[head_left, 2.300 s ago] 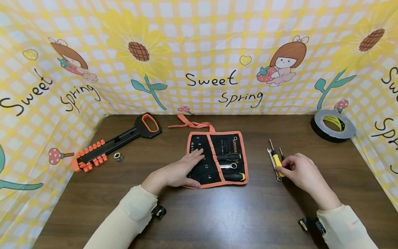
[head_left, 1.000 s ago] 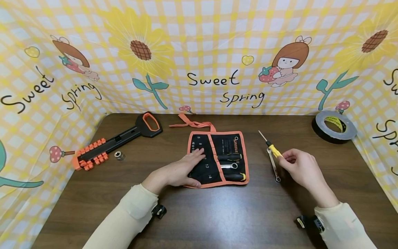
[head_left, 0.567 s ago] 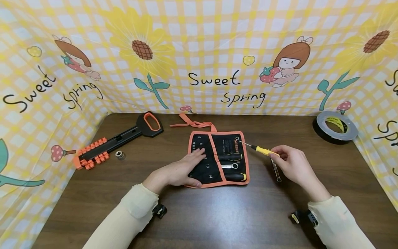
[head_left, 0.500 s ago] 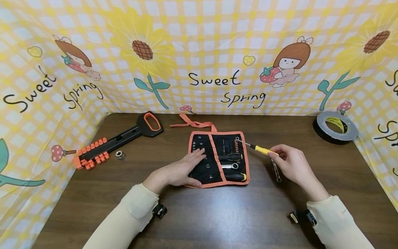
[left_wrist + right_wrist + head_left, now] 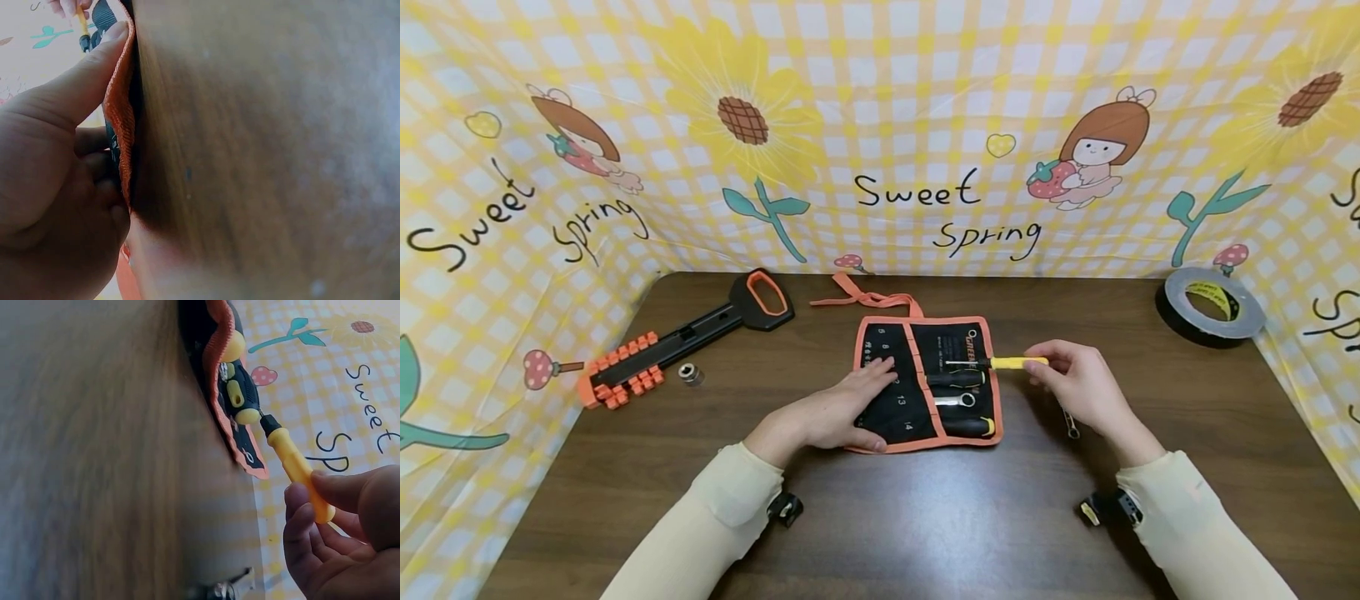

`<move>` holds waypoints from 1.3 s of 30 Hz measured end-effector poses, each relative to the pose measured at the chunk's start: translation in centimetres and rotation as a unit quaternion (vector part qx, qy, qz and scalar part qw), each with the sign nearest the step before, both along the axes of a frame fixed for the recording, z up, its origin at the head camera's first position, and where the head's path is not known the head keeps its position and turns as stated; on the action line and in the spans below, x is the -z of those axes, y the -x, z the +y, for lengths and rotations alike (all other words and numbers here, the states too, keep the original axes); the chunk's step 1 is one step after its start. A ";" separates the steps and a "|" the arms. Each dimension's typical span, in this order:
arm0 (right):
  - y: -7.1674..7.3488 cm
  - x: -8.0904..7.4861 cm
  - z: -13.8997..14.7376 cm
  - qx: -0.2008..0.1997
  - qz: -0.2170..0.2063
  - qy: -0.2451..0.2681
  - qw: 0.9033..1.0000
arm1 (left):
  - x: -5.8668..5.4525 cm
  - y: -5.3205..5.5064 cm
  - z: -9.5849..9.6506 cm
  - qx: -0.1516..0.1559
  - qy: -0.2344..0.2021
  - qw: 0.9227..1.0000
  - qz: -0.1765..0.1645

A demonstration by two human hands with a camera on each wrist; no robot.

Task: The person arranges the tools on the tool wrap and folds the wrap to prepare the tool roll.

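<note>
My left hand (image 5: 835, 408) lies with fingers spread on the numbered side of a black tool pouch (image 5: 940, 346) with orange trim. In the left wrist view its thumb is along the orange edge (image 5: 122, 125). My right hand (image 5: 1078, 383) pinches the end of a yellow-handled screwdriver (image 5: 1018, 363) between thumb and fingers. The screwdriver's shaft points left over the pouch's right half, above a tucked-in black-and-yellow handle (image 5: 958, 380). Below that, the pouch holds a ring-ended wrench (image 5: 958, 401) and another black handle with a yellow end (image 5: 967, 427). A loose wrench (image 5: 1071, 427) lies partly hidden under my right hand.
At the left lies a black-and-orange socket rack (image 5: 677, 342) with a handle, with a metal socket (image 5: 690, 374) beside it. A roll of tape (image 5: 1210, 307) sits back right. The pouch's orange tie (image 5: 872, 298) trails behind it. A checked cloth (image 5: 895, 125) rises behind the table.
My right hand has lifted the yellow screwdriver from beside the loose wrench, carried it left and turned its shaft toward the pouch. My left hand has stayed on the pouch.
</note>
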State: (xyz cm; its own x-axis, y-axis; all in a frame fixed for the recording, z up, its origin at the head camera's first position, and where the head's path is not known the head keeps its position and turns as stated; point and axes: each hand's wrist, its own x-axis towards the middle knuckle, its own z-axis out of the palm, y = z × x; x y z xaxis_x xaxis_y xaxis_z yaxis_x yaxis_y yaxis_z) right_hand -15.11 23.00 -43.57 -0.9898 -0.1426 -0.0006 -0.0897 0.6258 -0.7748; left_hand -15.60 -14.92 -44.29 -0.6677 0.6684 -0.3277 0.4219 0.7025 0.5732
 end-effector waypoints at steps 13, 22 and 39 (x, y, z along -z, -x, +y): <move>1.5 0.7 -2.0 -0.010 0.002 0.025 1.000 | 0.1 0.1 -0.1 -0.003 0.011 1.000 -0.003; 2.4 1.1 -3.1 -0.007 0.009 -0.009 1.000 | 0.1 0.1 -0.1 0.000 0.005 1.000 -0.002; 3.4 1.5 -4.6 -0.022 0.018 -0.042 0.999 | 0.2 0.1 -0.1 0.004 -0.003 1.000 -0.001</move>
State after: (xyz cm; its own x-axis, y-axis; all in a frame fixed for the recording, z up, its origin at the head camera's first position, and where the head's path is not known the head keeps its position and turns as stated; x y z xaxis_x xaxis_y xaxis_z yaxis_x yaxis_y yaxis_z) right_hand -18.51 18.45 -45.03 -0.9820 -0.1876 0.0206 -0.1455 0.6832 -0.7155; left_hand -15.71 -15.05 -44.45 -0.6609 0.6764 -0.3249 0.4264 0.6948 0.5791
